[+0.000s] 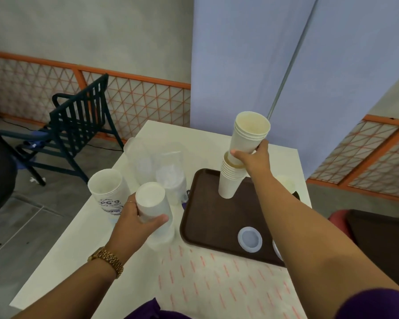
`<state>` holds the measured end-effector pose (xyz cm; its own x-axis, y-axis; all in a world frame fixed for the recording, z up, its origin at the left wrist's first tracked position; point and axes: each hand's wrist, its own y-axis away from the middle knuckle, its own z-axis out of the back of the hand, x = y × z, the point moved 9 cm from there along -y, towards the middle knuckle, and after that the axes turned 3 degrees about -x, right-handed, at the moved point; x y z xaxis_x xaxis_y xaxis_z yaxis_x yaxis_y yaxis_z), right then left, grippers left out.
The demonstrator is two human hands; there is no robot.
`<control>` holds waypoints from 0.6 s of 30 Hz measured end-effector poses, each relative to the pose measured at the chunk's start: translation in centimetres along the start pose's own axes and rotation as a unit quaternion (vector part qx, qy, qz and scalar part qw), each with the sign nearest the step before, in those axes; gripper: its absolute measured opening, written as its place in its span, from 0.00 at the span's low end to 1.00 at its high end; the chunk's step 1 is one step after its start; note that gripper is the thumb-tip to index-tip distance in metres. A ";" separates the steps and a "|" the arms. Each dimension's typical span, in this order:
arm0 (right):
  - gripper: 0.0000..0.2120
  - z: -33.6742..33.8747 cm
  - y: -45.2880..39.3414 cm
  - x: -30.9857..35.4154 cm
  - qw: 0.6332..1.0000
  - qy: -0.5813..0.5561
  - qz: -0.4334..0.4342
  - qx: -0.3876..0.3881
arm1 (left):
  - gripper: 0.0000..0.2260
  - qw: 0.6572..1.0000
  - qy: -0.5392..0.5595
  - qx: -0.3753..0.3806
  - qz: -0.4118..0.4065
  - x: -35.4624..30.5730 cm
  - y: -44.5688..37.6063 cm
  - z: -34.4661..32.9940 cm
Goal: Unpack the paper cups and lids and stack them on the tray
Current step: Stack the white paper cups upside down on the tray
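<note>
A brown tray (207,229) lies on the white table (83,256). A stack of white paper cups (229,180) stands at the tray's far end. My right hand (253,158) grips a smaller stack of nested cups (249,132), its base entering the top of the standing stack. My left hand (138,223) holds a plastic-wrapped sleeve of cups (153,203) left of the tray. Another wrapped cup sleeve with blue print (107,191) stands beside it. A white lid (250,239) lies on the tray's near end; a second lid (277,249) peeks from under my right forearm.
Clear plastic packaging with lids (166,171) stands at the back of the table. A paper with red marks (217,282) covers the near table. A dark chair (78,125) stands to the left. A blue curtain (251,54) hangs behind, and a dark red object (378,229) sits at right.
</note>
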<state>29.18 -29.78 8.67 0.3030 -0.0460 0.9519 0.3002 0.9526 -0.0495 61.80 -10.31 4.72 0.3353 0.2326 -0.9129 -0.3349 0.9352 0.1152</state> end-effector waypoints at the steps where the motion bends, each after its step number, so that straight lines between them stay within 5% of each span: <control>1: 0.41 -0.2 0.0 -0.8 1.000 0.017 -0.010 0.003 | 0.37 1.000 0.000 -0.001 0.000 0.0 0.0 0.0; 10: 0.50 0.3 3.6 -7.4 0.993 0.083 -0.084 -0.020 | 0.37 1.000 -0.005 -0.004 0.000 -0.2 0.0 0.0; 15: 0.37 1.2 8.3 -6.8 0.985 0.149 -0.045 -0.068 | 0.37 1.000 -0.005 0.000 -0.003 -0.4 0.4 -0.1; 18: 0.26 -1.1 11.1 -3.3 0.981 0.188 0.042 0.007 | 0.37 1.000 -0.014 0.005 0.003 0.1 0.7 0.1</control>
<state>32.48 -19.41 4.66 0.6397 -0.0714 0.7653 0.2472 0.9619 -0.1169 61.70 -9.61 4.72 0.3585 0.2447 -0.9009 -0.3283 0.9365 0.1237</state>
